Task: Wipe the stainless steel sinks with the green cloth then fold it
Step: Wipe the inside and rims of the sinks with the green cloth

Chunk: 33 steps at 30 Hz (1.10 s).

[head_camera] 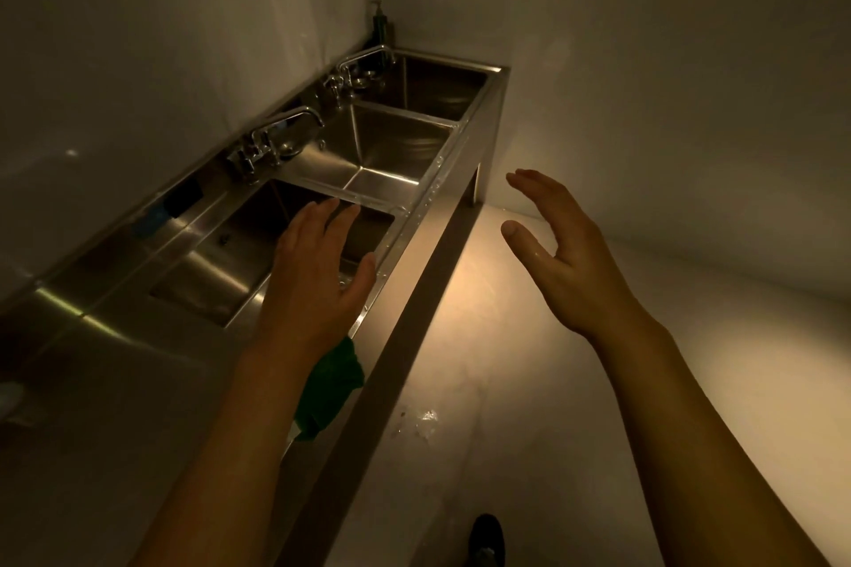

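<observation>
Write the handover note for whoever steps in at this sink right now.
Left hand: open, empty, over the nearest basin.
Right hand: open, empty, out over the floor.
Green cloth: bunched on the front rim of the sink unit, partly hidden under the left forearm, not held.
Done: cannot tell whether any basin is wiped; droplets show on the front rim.
Left: pick up cloth, wipe the three basins, fold it.

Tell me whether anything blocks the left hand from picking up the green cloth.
Nothing visible does. The green cloth lies draped over the sink unit's front edge, right beneath the left wrist. The left hand is open and empty above the nearest sink.
</observation>
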### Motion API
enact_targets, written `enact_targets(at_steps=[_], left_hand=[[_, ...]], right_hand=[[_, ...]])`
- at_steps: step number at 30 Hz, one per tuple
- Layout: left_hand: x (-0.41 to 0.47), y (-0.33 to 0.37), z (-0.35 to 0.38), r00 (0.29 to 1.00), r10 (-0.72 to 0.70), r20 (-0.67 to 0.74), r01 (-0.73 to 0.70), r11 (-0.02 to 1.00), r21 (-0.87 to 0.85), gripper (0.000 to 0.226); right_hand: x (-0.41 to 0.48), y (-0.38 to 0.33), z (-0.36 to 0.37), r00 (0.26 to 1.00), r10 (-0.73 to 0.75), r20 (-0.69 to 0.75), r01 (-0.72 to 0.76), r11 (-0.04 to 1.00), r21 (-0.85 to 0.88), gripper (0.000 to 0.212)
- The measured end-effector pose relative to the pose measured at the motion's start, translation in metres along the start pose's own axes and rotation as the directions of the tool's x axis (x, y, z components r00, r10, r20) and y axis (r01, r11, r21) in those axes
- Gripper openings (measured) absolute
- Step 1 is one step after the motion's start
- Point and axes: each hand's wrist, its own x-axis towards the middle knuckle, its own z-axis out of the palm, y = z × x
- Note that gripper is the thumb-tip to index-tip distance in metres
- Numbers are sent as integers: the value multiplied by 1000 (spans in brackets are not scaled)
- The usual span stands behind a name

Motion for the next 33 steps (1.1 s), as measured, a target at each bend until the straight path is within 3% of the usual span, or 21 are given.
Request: enact_targets(at_steps=[8, 15, 27, 33], left_hand=[[45, 47, 33, 998, -62, -12, 62, 997, 41, 70], [58, 32, 44, 988, -143, -52, 148, 984, 104, 58], [81, -43, 47, 946, -274, -175, 290, 955, 71, 71], [95, -96, 43, 900, -358, -250, 368, 930, -8, 63]], right_hand=[[57, 69, -50, 1000, -13, -20, 15, 996, 83, 57], [96, 100, -53, 999, -48, 15, 45, 987, 152, 57], [189, 91, 34, 961, -194, 197, 160, 971, 178, 58], [246, 62, 104, 872, -316, 375, 253, 945, 208, 61]])
